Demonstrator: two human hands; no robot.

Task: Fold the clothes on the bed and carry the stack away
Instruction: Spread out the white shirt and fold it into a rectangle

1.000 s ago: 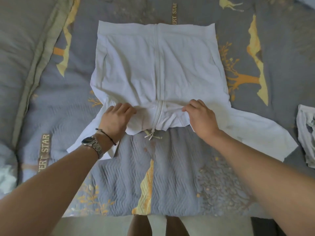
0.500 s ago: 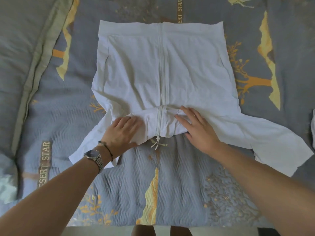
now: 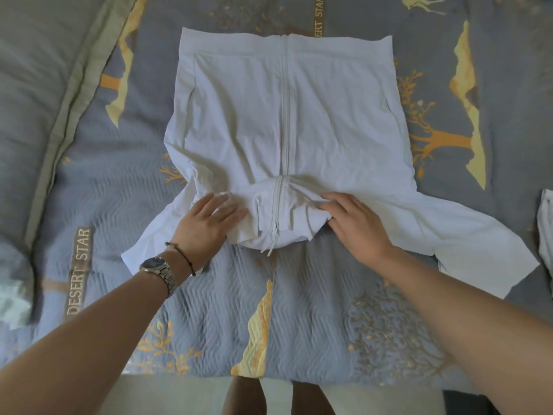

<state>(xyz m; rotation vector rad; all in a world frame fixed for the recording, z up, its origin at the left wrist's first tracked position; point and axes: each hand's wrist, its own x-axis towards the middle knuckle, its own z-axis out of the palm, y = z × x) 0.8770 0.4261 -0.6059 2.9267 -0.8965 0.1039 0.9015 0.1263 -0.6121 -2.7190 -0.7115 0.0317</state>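
- One white jacket (image 3: 269, 121) lay front-up on the bed (image 3: 299, 310), spread flat near its middle, the hem toward the far side.
- One zip (image 3: 285, 115) ran down the jacket's middle; its near end sat on the folded-over part, with a pull cord (image 3: 270, 250) hanging off the near edge.
- The near part of the jacket, the collar end, was folded up over the body in one bunched band between the two hands.
- Two sleeves showed: one left sleeve (image 3: 155, 244) angled out to the near left, one right sleeve (image 3: 466, 235) spread wider to the near right, both flat on the bed.
- The left hand (image 3: 206, 226) lay palm-down on the fold, left of the zip, its fingers (image 3: 224, 205) straight and close together, pressing the cloth and gripping nothing.
- The right hand (image 3: 356, 226) lay on the fold right of the zip, its fingers loosely bent and resting on the cloth; I could not tell whether the fingertips pinched any of it.
- The left wrist carried two things: one metal watch (image 3: 157, 266) and one thin dark cord (image 3: 182, 256) just beyond it.
- One more pale garment (image 3: 546, 232) lay crumpled at the right edge, well apart from the jacket and mostly cut off.
- One grey pillow (image 3: 39, 85) with a green border lay along the far left.
- The grey bedspread bore yellow and orange tree patterns and the words DESERT STAR, readable in two places.
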